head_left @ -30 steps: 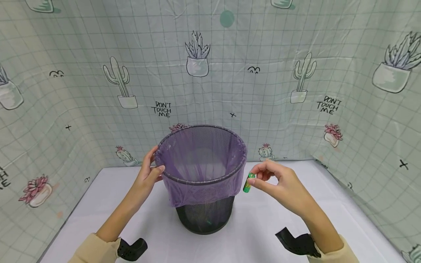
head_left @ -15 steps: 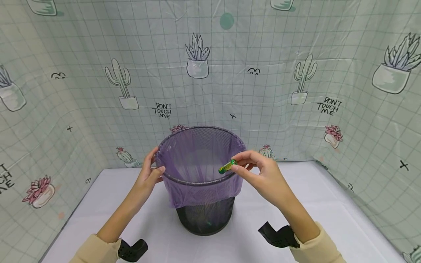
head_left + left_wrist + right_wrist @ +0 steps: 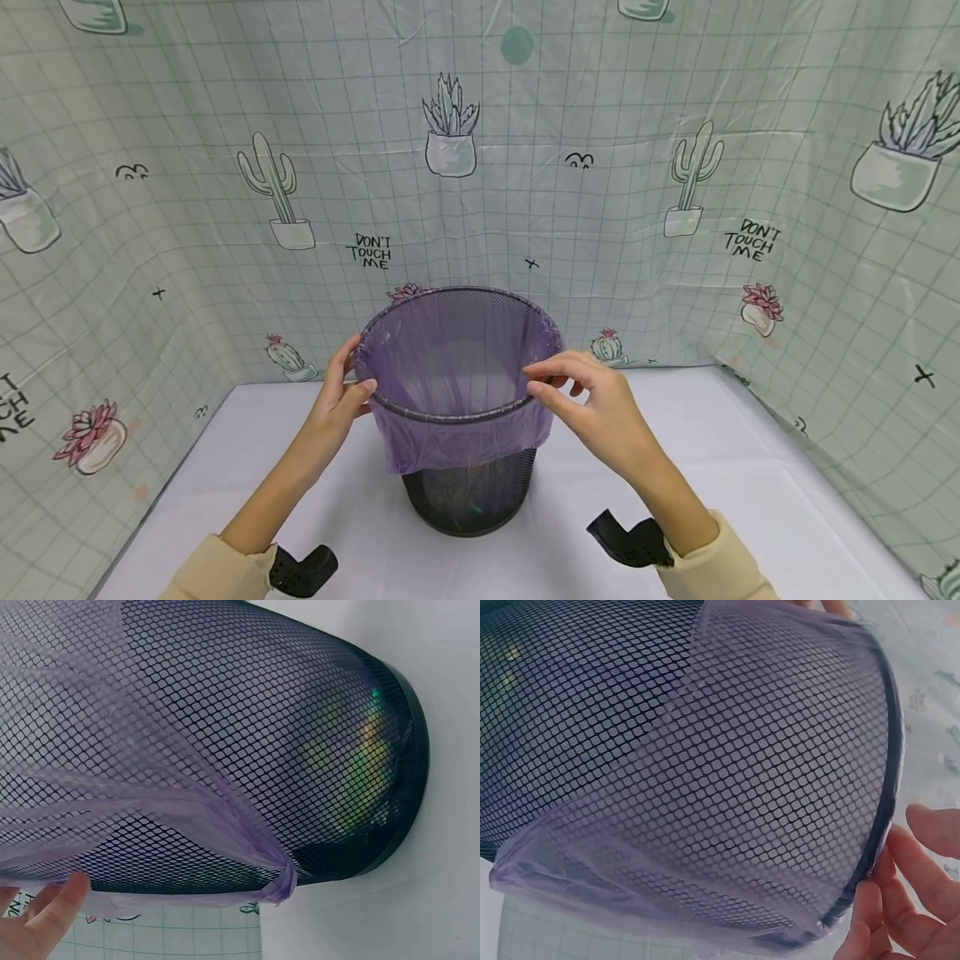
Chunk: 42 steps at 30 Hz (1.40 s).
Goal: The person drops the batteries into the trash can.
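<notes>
A black wire-mesh wastebasket [image 3: 471, 500] stands upright, lined with a thin purple garbage bag [image 3: 450, 446] folded over its rim. My left hand [image 3: 343, 397] grips the rim at the left, thumb on the near side. At the right rim, my right hand [image 3: 595, 402] hovers with nothing in it, index finger and thumb reaching over the edge. In the right wrist view, its thumb [image 3: 937, 829] stands apart from the fingers beside the rim. Through the mesh, blurred green and yellow shapes [image 3: 360, 776] show at the basket's bottom in the left wrist view.
The basket stands on a white tabletop [image 3: 360, 550]. A pale gridded curtain [image 3: 525, 200] printed with cacti hangs behind and along both sides. Each beige sleeve has a black strap-like piece [image 3: 303, 572] at the cuff.
My right hand came left to the rim with a small green battery, which tipped over the opening. Now the hand has let it go and the battery is out of sight. The left hand stays put.
</notes>
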Motion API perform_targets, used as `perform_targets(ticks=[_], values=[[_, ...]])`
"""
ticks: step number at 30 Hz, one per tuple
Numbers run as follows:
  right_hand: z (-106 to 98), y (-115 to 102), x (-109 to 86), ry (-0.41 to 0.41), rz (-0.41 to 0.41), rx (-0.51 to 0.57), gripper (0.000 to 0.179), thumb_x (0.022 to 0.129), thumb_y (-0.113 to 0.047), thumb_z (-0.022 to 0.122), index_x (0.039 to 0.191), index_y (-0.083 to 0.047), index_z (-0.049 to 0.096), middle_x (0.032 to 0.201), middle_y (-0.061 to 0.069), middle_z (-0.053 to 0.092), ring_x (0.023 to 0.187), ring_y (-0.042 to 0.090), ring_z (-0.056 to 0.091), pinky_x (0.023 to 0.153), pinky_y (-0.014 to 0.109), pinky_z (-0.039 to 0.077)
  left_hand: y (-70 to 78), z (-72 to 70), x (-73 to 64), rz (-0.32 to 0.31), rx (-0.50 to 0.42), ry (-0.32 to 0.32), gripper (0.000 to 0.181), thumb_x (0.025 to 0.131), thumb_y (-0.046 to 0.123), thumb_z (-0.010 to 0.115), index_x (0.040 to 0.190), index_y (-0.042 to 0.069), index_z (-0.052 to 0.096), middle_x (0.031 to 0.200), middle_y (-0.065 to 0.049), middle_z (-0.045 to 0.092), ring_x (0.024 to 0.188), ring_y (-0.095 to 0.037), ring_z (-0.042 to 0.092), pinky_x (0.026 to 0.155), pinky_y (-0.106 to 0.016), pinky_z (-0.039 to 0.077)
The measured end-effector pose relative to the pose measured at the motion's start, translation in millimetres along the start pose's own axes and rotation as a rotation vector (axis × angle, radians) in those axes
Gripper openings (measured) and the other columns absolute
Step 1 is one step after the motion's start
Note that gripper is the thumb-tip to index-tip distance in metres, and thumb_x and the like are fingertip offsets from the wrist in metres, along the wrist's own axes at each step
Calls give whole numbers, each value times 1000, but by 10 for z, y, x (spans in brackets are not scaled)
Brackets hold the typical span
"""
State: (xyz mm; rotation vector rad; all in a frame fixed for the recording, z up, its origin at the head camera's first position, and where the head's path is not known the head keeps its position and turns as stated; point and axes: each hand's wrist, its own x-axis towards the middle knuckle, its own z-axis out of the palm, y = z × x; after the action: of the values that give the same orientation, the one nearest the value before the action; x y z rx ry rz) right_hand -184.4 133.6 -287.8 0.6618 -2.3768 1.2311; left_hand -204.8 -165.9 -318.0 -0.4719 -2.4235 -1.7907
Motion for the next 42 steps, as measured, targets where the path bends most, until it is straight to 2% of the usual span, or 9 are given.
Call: perform_targets(ticks=[5,10,15,23,35,42], values=[[0,21,-22,22,-3,5,14,87,-16,64,100,-15,70,98,-5,65,84,6,51,73,25,44,-3,-1,-1,0,-1,-2,64,95,17,37,150,15,2,151,-24,6,124,-36,37,98,-56,37],[-17,21,-47,42,36,27,13,87,-18,65,99,-17,69,97,-9,63,84,6,51,74,24,44,-6,-5,-5,-1,-2,-3,65,95,17,37,150,16,2,151,-24,5,124,-37,36,98,-56,36],[-32,35,-78,52,42,42,12,86,-16,65,98,-13,68,93,-8,62,84,7,50,75,24,44,-4,-8,-15,-4,-8,-8,65,96,18,36,150,17,1,151,-24,3,127,-39,34,99,-59,34],[1,154,-187,60,62,12,10,86,-15,65,96,-14,67,96,-6,62,83,5,50,74,24,45,-8,-12,-1,-6,4,7,64,95,16,37,150,16,3,151,-25,4,123,-36,37,98,-57,37],[22,339,-383,-12,100,-57,9,87,-20,64,94,-15,67,92,-11,60,85,9,49,73,24,45,-14,-59,53,-12,8,-33,65,96,18,37,150,14,0,151,-24,4,126,-39,36,101,-57,36],[18,434,-506,-48,89,-108,7,87,-19,65,92,-24,65,90,-15,58,85,6,48,73,24,46,-21,-131,60,-37,34,-46,66,98,23,41,151,18,2,153,-17,7,131,-37,34,105,-51,32]])
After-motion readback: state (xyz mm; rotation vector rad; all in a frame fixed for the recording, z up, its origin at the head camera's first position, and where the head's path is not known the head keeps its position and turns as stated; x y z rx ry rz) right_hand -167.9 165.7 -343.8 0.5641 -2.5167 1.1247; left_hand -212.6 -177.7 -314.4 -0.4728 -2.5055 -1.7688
